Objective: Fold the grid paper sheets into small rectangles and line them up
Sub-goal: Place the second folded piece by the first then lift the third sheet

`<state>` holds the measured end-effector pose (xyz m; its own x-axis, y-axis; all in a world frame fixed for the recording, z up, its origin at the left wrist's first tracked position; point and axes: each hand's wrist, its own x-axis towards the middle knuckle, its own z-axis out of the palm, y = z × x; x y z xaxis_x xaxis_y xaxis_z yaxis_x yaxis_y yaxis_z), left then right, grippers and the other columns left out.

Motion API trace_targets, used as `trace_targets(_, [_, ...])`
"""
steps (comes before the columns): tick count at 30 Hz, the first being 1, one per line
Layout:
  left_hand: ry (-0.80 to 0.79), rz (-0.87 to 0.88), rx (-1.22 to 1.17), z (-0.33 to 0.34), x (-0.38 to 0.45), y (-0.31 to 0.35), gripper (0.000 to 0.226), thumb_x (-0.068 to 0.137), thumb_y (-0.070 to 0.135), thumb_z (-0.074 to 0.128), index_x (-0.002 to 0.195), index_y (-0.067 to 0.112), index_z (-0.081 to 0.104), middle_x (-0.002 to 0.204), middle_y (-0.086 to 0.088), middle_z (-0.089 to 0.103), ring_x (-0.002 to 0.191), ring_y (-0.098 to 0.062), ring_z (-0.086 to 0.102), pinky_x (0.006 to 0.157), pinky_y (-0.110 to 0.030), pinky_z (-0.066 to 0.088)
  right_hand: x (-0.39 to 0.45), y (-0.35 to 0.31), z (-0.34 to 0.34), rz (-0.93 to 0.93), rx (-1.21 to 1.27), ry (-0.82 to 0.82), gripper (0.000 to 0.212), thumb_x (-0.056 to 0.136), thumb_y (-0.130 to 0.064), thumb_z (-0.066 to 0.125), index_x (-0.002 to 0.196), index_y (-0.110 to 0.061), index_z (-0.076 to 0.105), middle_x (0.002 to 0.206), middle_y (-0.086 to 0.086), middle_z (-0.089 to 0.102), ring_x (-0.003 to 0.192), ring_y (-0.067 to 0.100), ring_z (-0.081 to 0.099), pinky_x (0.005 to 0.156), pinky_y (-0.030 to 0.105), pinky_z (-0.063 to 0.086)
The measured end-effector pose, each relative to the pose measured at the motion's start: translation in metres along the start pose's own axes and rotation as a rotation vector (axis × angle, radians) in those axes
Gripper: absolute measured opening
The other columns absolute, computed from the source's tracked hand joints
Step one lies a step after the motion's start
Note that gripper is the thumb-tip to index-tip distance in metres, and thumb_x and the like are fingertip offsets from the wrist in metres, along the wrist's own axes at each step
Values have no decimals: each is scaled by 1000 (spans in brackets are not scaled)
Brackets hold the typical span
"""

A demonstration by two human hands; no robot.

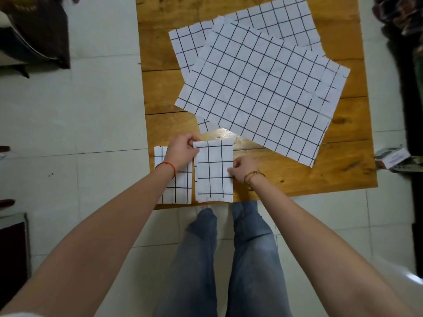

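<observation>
A folded grid paper rectangle [214, 172] lies near the front edge of the wooden table [338, 156]. My left hand [182, 154] pinches its top left corner. My right hand [243, 169] pinches its right edge about halfway down. Just to its left lies another folded rectangle [180, 191], partly hidden under my left wrist. Several unfolded grid sheets [258, 88] overlap in a loose pile on the far half of the table.
The table's front edge [297, 193] runs just behind my knees. Pale floor tiles surround it. A small box [393, 157] sits on the floor at the right, and dark furniture [34, 33] stands at the far left.
</observation>
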<state>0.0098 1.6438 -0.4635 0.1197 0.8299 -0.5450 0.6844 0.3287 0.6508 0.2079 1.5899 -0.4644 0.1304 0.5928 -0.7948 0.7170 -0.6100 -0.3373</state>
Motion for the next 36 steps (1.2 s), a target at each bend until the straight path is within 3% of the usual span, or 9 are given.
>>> trace_targets(8, [19,38,163,-11,4,-13,23,82,7,66,100,20,69,75,5,59,81,-22,63,84,-42,55,3,-15,7,-84,-235,14,9,88,-24,57,83,-17,55,78,0,53,72,17,50,48,22,30])
trace_targets(12, [25,76,236,-15,4,-16,20,82,9,67,100,19,70,81,6,61,85,-22,62,90,-43,51,2,-20,6,-128,-377,15,11,89,-25,53,82,-16,52,81,3,53,75,21,49,64,27,37])
trace_targets(16, [49,75,230,-16,5,-18,21,82,10,68,102,19,71,86,7,63,85,-16,60,91,-40,51,1,-21,3,-144,-449,19,21,91,-28,51,75,-14,50,75,1,52,74,21,52,63,29,39])
trace_targets(19, [66,69,198,-15,6,-18,22,82,11,69,102,19,71,91,6,65,81,-11,56,87,-33,52,0,-20,-1,-160,-435,33,28,90,-30,51,66,-16,52,68,0,53,72,21,56,60,28,40])
trace_targets(21, [74,65,163,-15,7,-17,22,82,10,70,102,19,71,95,4,68,80,-11,56,82,-29,52,-1,-18,-5,-163,-408,71,25,91,-31,52,77,-13,61,75,3,61,73,21,59,60,29,44])
trace_targets(24, [100,69,131,-15,8,-10,23,83,8,68,104,18,70,98,4,67,78,-8,55,78,-24,50,-1,-13,-17,-175,-366,200,25,93,-34,49,89,-12,61,84,5,64,75,22,60,65,34,53])
trace_targets(31, [197,108,119,-21,28,25,23,85,10,65,105,21,67,103,6,65,81,-9,56,82,-33,56,14,-18,-63,-263,-261,426,17,93,-30,51,89,-14,56,84,2,60,77,22,57,63,31,45])
trace_targets(36, [251,172,265,-32,46,43,27,89,10,61,113,21,65,115,3,63,110,-18,53,97,-36,45,32,-28,-83,-369,-177,446,12,90,-27,55,91,-15,56,88,1,57,81,19,53,66,32,45])
